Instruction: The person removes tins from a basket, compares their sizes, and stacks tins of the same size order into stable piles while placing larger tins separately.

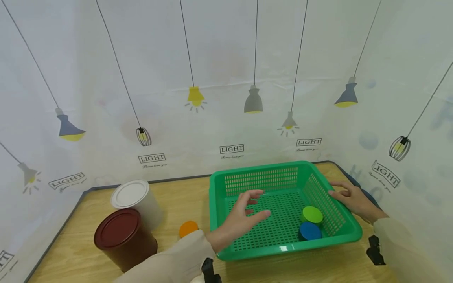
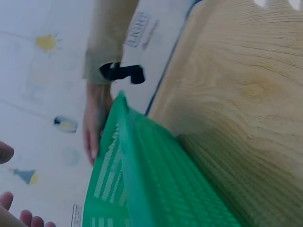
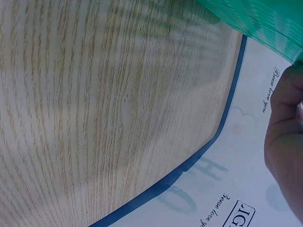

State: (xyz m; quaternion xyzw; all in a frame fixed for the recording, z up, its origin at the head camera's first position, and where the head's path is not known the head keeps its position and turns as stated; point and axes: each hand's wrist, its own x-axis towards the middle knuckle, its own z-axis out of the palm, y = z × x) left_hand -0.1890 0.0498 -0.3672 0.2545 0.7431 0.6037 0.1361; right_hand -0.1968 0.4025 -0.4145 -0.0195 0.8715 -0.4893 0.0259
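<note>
A green basket holds a light green lid-topped object and a blue one side by side at its right end. Over the basket's left part hangs my left hand, its fingers spread and slightly bent, with nothing between them; some of its fingertips show at the lower left edge of the left wrist view. My right hand grips the basket's right rim with thumb and fingers. The right wrist view shows that hand at the rim of the basket, partly cut off by the frame.
Left of the basket, a dark red-lidded brown canister stands in front of a white canister. An orange-topped object lies between them and the basket, partly behind my left sleeve. A wall covering with lamp prints surrounds the wooden table.
</note>
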